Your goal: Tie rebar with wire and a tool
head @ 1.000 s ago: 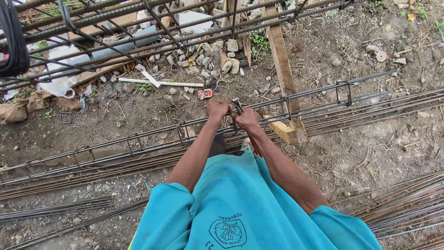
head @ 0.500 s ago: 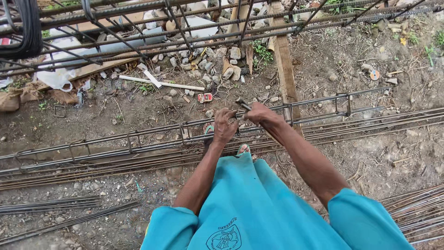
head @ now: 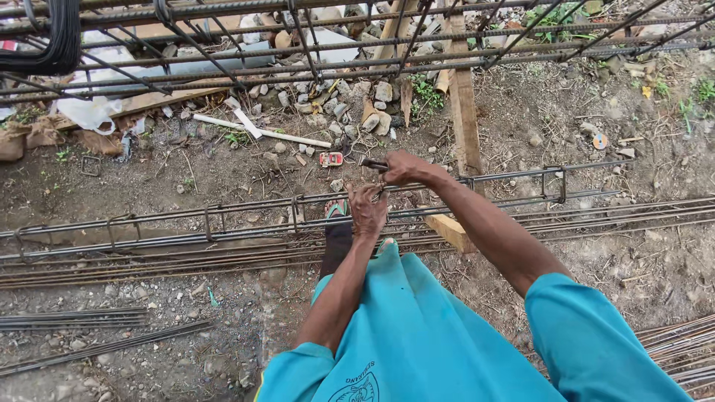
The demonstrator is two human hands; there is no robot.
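Note:
A long rebar cage (head: 223,216) of steel bars and rectangular stirrups lies across bare ground. My left hand (head: 367,211) is closed around the cage's top bar at a stirrup. Just beyond it, my right hand (head: 402,168) grips a small dark metal tool (head: 372,164), its tip pointing left over the same joint. The two hands nearly touch. My teal sleeves and shirt fill the lower part of the view, and my sandalled foot (head: 337,212) shows under the bars.
A second rebar cage (head: 313,41) spans the top. A wooden plank (head: 463,112) runs under the bars. Loose bars (head: 97,320) lie lower left and lower right. Rubble, a white pipe (head: 261,132), bags and a small red object (head: 331,158) litter the dirt.
My hands, together a second ago, have drawn slightly apart: the right hand with the tool has gone farther out and right, the left hand stays on the bar.

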